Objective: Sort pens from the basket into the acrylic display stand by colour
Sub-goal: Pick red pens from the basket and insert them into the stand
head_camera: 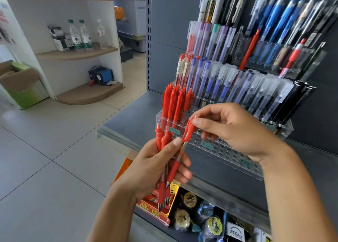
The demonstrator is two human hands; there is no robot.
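While several red pens (178,102) already stand in the acrylic display stand (226,150), the left hand (155,165) grips a bundle of red pens (163,168). Right hand (232,128) pinches 1 red pen's top (189,130); the front holes look unfilled.

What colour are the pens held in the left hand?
Red. The head view shows the pens gripped in the left hand.

Left hand (155,163) grips a bunch of red pens (164,161), tips down. Right hand (232,130) pinches the top of one red pen (188,131) — just before the clear stand (228,150), red pens at its left end.
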